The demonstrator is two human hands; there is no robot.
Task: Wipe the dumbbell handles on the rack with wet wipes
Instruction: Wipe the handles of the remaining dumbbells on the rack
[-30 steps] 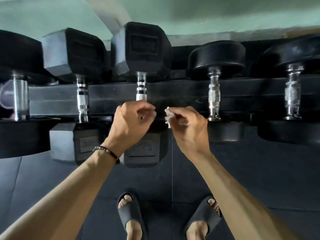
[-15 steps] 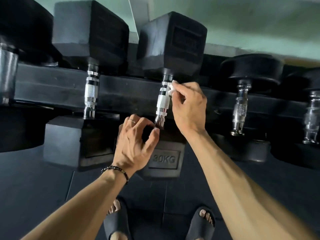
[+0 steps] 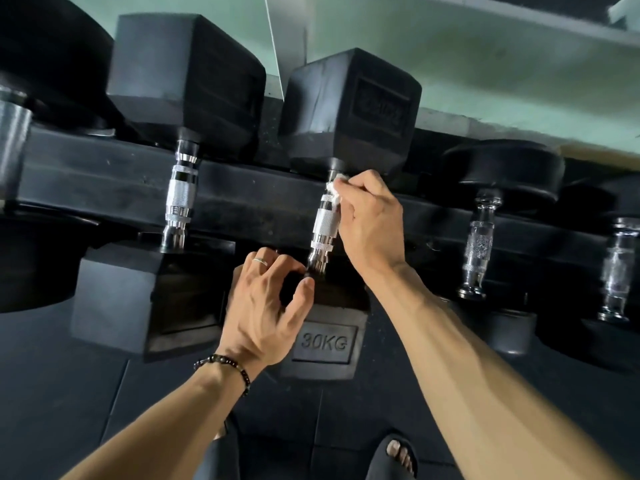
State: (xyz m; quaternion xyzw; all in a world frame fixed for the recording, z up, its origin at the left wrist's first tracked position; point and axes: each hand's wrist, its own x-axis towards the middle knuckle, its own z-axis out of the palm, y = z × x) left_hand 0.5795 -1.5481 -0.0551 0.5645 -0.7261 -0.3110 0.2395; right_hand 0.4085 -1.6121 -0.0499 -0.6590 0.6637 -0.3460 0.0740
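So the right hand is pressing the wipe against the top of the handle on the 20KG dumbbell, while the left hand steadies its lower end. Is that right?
Not quite: the label on that dumbbell's near head reads 30KG, not 20KG, as the head view shows. The rest holds: the right hand presses the wipe against the top of the handle, and the left hand steadies its lower end.

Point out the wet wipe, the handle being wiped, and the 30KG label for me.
wet wipe (image 3: 334, 188), head view, white wad at right fingertips.
handle (image 3: 325, 225), head view, knurled middle section.
30KG label (image 3: 324, 341), head view, embossed text on near head.
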